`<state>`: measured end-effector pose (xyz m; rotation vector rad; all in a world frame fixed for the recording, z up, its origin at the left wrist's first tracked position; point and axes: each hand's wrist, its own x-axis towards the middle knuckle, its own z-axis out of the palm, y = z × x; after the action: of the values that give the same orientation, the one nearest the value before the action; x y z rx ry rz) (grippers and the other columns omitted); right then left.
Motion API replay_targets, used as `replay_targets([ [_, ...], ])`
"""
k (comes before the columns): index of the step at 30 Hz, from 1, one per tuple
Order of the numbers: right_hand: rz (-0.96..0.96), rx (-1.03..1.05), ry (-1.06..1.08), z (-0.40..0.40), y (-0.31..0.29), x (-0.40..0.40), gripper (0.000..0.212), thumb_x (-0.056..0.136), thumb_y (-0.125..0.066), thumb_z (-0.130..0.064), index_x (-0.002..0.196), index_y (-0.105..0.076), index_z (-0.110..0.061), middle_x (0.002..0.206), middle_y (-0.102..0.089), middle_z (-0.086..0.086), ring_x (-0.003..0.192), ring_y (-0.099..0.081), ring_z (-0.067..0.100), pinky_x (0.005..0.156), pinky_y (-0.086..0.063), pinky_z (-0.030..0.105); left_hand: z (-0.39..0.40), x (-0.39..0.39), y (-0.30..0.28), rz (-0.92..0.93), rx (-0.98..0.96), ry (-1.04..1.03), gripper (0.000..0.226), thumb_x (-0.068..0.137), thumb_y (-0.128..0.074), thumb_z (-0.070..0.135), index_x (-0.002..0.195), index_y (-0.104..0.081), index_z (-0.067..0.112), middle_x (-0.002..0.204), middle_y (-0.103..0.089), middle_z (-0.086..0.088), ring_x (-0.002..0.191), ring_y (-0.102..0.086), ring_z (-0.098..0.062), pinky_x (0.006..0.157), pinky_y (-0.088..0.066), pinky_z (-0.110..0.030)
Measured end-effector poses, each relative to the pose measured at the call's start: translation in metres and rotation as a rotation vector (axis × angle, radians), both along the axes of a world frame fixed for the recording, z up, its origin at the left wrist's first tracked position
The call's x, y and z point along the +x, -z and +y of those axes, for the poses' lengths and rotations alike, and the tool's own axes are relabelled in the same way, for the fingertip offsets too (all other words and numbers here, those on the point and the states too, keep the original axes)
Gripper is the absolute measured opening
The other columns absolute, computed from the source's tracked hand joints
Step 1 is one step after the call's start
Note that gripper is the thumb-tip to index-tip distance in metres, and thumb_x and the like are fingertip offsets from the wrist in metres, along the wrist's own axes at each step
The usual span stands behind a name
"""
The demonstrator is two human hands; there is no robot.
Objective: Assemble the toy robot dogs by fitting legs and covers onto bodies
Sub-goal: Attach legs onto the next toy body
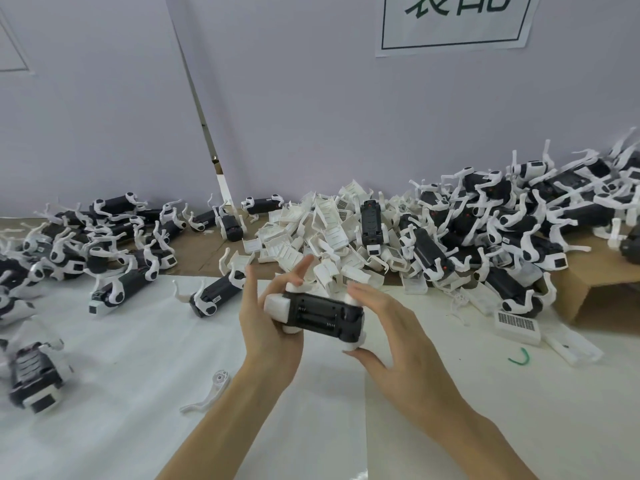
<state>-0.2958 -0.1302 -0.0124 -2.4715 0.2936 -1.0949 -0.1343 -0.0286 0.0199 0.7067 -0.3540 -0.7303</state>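
Nearest me, bare white table (121,393) spreads out on the near left, with only a loose white leg (207,393) lying on it just left of my left forearm; the near right is open too, up to a small green twist tie (519,357).

Above the table's middle I hold a black dog body (323,315), belly up, its open battery bay showing. Its long axis runs left to right, dipping a little toward the right, with a white end cap on the left. My left hand (268,327) grips that left end, fingers wrapped behind it and two fingertips sticking up past it. My right hand (391,327) pinches the right end, thumb beneath a white joint and fingers arched over the top.

To the right lies a white cover (517,326) bearing a printed label too blurred to read. Beyond my hands rises a heap of white covers (322,233); assembled dogs crowd the left pile (104,244) and the right pile (519,220), partly on brown cardboard (595,275).

On the far wall hangs a paper sign (453,26), green-bordered, its large characters cut off by the top edge.
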Motion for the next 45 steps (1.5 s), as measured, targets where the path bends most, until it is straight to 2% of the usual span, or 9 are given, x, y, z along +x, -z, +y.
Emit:
replay_targets([
  [5,-0.093,0.437,-0.026,-0.003,-0.007,-0.004,0.050,0.097,-0.066,-0.049,0.144,-0.055,-0.034,0.132,-0.063,-0.020,0.128,-0.057,0.003,0.105,-0.040,0.014,-0.003,-0.007,-0.008,-0.370,0.373,-0.063,0.073,0.083,-0.053,0.089,0.110,-0.073,0.024,0.107,-0.080,-0.004,0.086,-0.073,-0.018,0.075,-0.051,-0.033],
  [8,-0.117,0.669,-0.060,-0.006,-0.009,-0.004,0.034,0.100,-0.060,-0.049,0.129,-0.066,-0.032,0.119,-0.074,-0.012,0.114,-0.069,0.009,0.103,-0.050,0.032,-0.007,-0.012,-0.001,-0.587,0.488,-0.069,0.054,0.084,-0.078,0.064,0.116,-0.056,0.026,0.088,-0.078,-0.009,0.063,-0.070,-0.027,0.054,-0.057,-0.036],
  [11,-0.124,0.789,-0.108,-0.007,-0.010,-0.002,0.038,0.108,-0.044,-0.050,0.127,-0.068,-0.028,0.117,-0.076,-0.006,0.109,-0.072,0.013,0.097,-0.051,0.025,-0.010,-0.011,0.004,-0.494,0.495,-0.095,0.040,0.095,-0.075,0.050,0.116,-0.052,0.025,0.071,-0.073,-0.001,0.054,-0.064,-0.029,0.045,-0.050,-0.032],
  [17,-0.035,0.821,-0.110,-0.012,-0.004,-0.002,0.030,0.110,-0.047,-0.035,0.125,-0.070,-0.023,0.111,-0.077,-0.001,0.104,-0.073,0.018,0.091,-0.058,0.036,-0.010,0.009,0.011,-0.340,0.547,-0.198,0.035,0.101,-0.067,0.045,0.117,-0.048,0.021,0.055,-0.058,0.002,0.054,-0.066,-0.028,0.047,-0.051,-0.027],
  [21,0.039,0.768,-0.005,-0.015,0.005,0.005,0.025,0.107,-0.053,-0.010,0.120,-0.069,-0.025,0.105,-0.077,-0.007,0.101,-0.073,0.012,0.086,-0.059,0.029,-0.010,0.017,0.012,-0.144,0.546,-0.209,0.036,0.101,-0.068,0.040,0.123,-0.054,0.016,0.082,-0.066,-0.011,0.054,-0.065,-0.023,0.058,-0.050,-0.032],
  [26,0.088,0.609,0.313,-0.042,0.005,0.047,0.037,0.099,-0.066,-0.012,0.134,-0.055,-0.021,0.111,-0.067,-0.005,0.087,-0.064,-0.002,0.069,-0.047,0.007,-0.011,0.025,0.015,-0.001,0.490,-0.164,0.041,0.102,-0.064,0.039,0.132,-0.061,0.012,0.070,-0.064,-0.007,0.050,-0.064,-0.022,0.053,-0.050,-0.028],
  [32,0.101,0.562,0.469,-0.071,-0.002,0.090,0.028,0.088,-0.081,-0.022,0.113,-0.072,-0.012,0.108,-0.063,0.008,0.099,-0.064,0.026,0.087,-0.051,0.036,-0.007,0.023,0.010,0.027,0.457,-0.070,0.040,0.099,-0.066,0.039,0.127,-0.069,0.011,0.079,-0.073,-0.006,0.053,-0.064,-0.022,0.063,-0.050,-0.030],
  [41,-0.099,0.506,0.329,-0.054,-0.006,0.054,0.012,0.094,-0.075,-0.025,0.092,-0.063,-0.029,0.106,-0.063,-0.011,0.104,-0.060,0.004,0.082,-0.046,0.020,-0.006,0.026,0.008,0.066,0.476,-0.064,0.041,0.098,-0.067,0.039,0.129,-0.068,0.013,0.093,-0.078,-0.004,0.056,-0.068,-0.021,0.066,-0.053,-0.030],
  [45,-0.167,0.899,0.148,-0.040,-0.004,0.021,0.010,0.098,-0.071,-0.021,0.100,-0.065,-0.013,0.098,-0.077,0.008,0.094,-0.077,0.019,0.088,-0.060,0.039,-0.007,0.022,0.011,0.053,0.495,-0.058,0.045,0.098,-0.068,0.041,0.133,-0.064,0.013,0.097,-0.075,-0.005,0.056,-0.070,-0.020,0.068,-0.054,-0.031],
])
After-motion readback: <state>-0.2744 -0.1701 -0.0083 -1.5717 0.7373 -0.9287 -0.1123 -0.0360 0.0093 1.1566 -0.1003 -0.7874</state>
